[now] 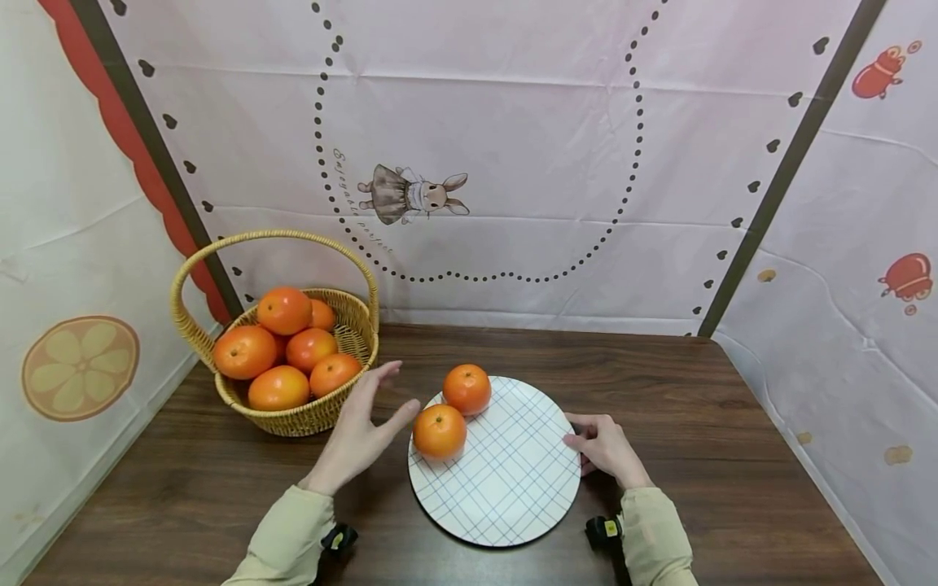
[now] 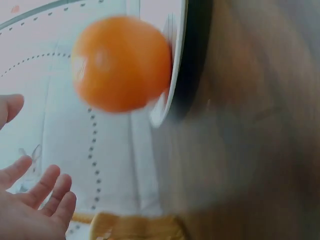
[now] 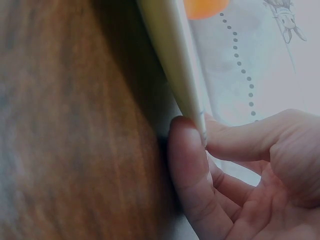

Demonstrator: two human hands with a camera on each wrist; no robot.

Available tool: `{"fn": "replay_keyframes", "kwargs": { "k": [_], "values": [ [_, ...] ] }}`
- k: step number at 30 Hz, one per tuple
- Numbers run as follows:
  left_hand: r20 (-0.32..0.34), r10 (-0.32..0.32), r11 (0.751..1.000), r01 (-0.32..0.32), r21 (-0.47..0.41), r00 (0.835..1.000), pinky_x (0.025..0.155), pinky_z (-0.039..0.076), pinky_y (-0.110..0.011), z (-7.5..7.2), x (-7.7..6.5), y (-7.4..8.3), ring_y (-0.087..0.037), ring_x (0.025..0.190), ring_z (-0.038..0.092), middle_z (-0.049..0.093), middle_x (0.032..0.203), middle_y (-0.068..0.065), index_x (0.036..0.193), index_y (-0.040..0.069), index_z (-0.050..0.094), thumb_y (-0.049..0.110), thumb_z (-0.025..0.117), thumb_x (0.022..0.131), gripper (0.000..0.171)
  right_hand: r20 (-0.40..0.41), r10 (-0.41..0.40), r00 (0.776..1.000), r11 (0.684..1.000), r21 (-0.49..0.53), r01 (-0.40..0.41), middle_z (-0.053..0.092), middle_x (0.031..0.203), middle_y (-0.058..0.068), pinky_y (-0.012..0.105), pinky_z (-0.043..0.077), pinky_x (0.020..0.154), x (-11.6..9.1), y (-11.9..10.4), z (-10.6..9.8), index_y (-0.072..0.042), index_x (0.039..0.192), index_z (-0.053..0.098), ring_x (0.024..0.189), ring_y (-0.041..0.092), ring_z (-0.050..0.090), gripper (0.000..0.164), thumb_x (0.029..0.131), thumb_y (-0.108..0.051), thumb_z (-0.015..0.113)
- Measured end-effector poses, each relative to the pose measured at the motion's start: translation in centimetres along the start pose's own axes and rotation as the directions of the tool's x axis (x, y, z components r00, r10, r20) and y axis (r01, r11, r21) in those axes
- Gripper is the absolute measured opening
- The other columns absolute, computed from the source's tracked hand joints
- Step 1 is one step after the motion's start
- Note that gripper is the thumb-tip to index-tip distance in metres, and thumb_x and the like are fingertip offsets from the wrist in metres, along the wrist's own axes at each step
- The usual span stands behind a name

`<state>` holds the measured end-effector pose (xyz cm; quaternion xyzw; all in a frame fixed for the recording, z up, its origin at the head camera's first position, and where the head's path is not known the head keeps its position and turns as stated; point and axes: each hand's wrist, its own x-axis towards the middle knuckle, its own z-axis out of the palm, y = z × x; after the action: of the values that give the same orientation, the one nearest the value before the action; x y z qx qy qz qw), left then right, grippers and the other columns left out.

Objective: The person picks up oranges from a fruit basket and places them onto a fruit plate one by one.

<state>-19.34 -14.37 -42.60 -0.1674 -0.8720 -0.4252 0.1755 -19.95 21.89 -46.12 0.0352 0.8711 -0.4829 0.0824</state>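
A round white plate (image 1: 513, 464) with a blue checked pattern lies on the table, and two oranges (image 1: 440, 432) sit on its left side. My right hand (image 1: 607, 448) pinches the plate's right rim; in the right wrist view the thumb (image 3: 250, 140) is on top and a finger (image 3: 187, 155) underneath. My left hand (image 1: 361, 427) hovers between the plate and a wicker basket (image 1: 300, 422), its fingers spread and holding nothing. The nearer orange (image 2: 122, 65) shows large in the left wrist view, apart from the hand. Several more oranges (image 1: 245, 352) fill the basket.
The basket's tall arched handle (image 1: 274, 235) rises at the back left. Behind the dark wooden table (image 1: 681, 423) hangs a printed cloth (image 1: 513, 163), with more cloth at both sides. Black straps with small devices (image 1: 602, 532) are worn at both wrists.
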Motion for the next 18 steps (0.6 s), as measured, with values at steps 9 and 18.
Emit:
{"fn": "replay_keyframes", "kwargs": {
  "k": [9, 18],
  "values": [
    [-0.116, -0.129, 0.958, 0.154, 0.241, 0.985, 0.097, 0.041, -0.063, -4.2, 1.8, -1.0, -0.044, 0.126, 0.046, 0.050, 0.140, -0.022, 0.142, 0.011, 0.051, 0.035, 0.060, 0.100, 0.049, -0.004, 0.003, 1.000, 1.000, 0.001, -0.003, 0.061, 0.075, 0.013, 0.035, 0.058, 0.053, 0.0, 0.0, -0.2, -0.002, 0.137, 0.060, 0.056, 0.018, 0.063, 0.043, 0.095, -0.003, 0.065],
    [-0.180, -0.232, 0.846, 0.289, 0.449, 0.956, 0.090, 0.041, -0.068, -5.6, 2.8, -3.4, -0.059, 0.113, 0.048, 0.048, 0.134, -0.031, 0.136, 0.006, 0.054, 0.030, 0.057, 0.097, 0.046, -0.003, 0.005, 1.000, 1.000, 0.007, -0.005, 0.060, 0.075, 0.012, 0.034, 0.058, 0.053, 0.0, 0.0, 0.0, -0.001, 0.137, 0.061, 0.056, 0.018, 0.062, 0.043, 0.094, -0.003, 0.065]
  ]
}}
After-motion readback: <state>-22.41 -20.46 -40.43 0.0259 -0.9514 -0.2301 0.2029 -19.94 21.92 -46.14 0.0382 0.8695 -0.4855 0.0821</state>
